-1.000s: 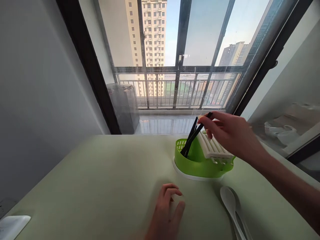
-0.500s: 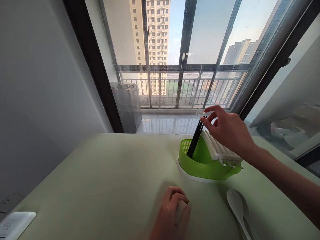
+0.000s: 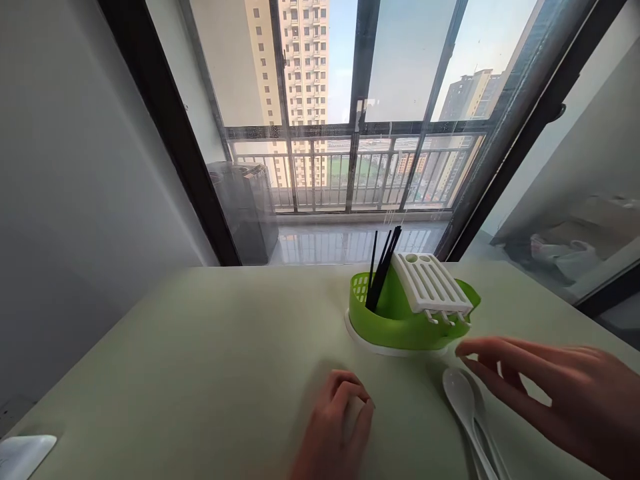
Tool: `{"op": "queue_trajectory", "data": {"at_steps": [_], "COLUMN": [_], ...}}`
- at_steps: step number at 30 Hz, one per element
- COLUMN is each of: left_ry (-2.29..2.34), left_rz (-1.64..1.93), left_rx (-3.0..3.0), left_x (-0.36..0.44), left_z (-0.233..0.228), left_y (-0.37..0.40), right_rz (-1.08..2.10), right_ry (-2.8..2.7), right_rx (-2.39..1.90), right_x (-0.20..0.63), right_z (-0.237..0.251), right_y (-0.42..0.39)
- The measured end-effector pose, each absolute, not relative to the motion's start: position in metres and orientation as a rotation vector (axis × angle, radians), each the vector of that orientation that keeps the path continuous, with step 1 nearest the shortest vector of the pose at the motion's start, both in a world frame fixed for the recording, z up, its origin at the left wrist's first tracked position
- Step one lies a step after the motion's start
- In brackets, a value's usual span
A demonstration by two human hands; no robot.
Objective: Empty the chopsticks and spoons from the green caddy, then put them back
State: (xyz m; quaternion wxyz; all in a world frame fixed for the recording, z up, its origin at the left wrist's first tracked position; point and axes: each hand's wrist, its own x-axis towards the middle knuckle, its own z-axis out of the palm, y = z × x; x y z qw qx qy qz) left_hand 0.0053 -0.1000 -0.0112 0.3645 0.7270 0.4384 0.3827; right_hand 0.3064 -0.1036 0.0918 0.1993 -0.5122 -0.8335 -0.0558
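My right hand [image 3: 560,387] hovers just right of the white spoons [image 3: 463,400], its thumb and fingers apart with nothing between them. The spoons lie together on the table, bowls pointing away from me, and their handle ends run out of the picture. Beyond them stands a green utensil holder [image 3: 380,337] with a white base and a white slotted rack [image 3: 435,283] on top. Several black chopsticks [image 3: 381,273] lean in its left compartment. My left hand [image 3: 340,417] rests on the table left of the spoons, fingers loosely curled, with a gap between thumb and fingers.
The pale green table [image 3: 210,360] reaches back to a glass sliding door. At the table's left edge lies a white flat object [image 3: 27,453], partly cut off. A grey wall [image 3: 90,200] rises on the left.
My right hand has let go of the chopsticks, which now lean fanned out in the holder. It has moved down and toward me, beside the spoons. My left hand has stayed in place.
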Motion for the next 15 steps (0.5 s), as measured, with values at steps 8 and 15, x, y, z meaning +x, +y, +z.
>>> {"op": "queue_trajectory", "data": {"at_steps": [8, 15], "left_ry": [1.127, 1.125], "left_rz": [0.959, 0.955], "left_rx": [1.884, 1.884], "left_x": [0.007, 0.007], "left_z": [-0.011, -0.010], "left_y": [-0.098, -0.099], "right_rz": [0.144, 0.490], "right_ry": [-2.263, -2.146], "right_rx": [-1.798, -1.886], "right_x": [0.354, 0.353], "right_z": [0.033, 0.004], "right_y": [-0.114, -0.108]}}
